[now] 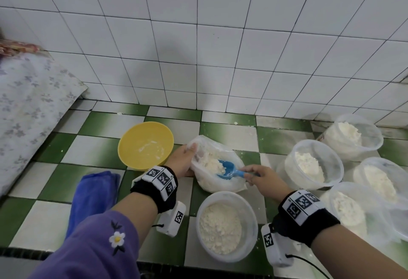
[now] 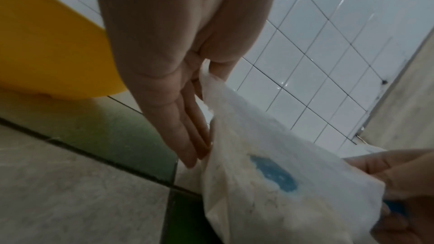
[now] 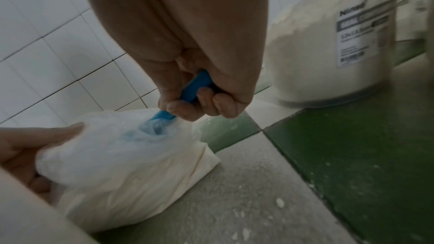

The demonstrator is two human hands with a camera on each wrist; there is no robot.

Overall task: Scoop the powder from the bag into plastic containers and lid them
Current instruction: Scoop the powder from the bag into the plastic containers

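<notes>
A clear plastic bag [image 1: 206, 144] of white powder lies open on the checked tile floor. My left hand [image 1: 183, 159] pinches its left rim, thumb on one side and straight fingers [image 2: 187, 133] along the other. A blue scoop [image 1: 229, 169] sits inside the bag with its bowl pushed into the powder. It shows through the plastic [image 2: 274, 173] in the left wrist view. My right hand [image 1: 258, 177] grips the scoop's handle [image 3: 197, 86], fingers curled round it. A round plastic container [image 1: 253, 219], well filled with powder and unlidded, stands just in front of the bag [image 3: 131, 164].
Several more open containers [image 1: 288, 166] with powder stand at the right, one labelled [image 3: 328, 53]. A yellow bowl [image 1: 145, 144] with powder traces sits left of the bag, a folded blue cloth [image 1: 95, 194] nearer me. A floral cloth [image 1: 28, 106] lies at far left; the tiled wall is close behind.
</notes>
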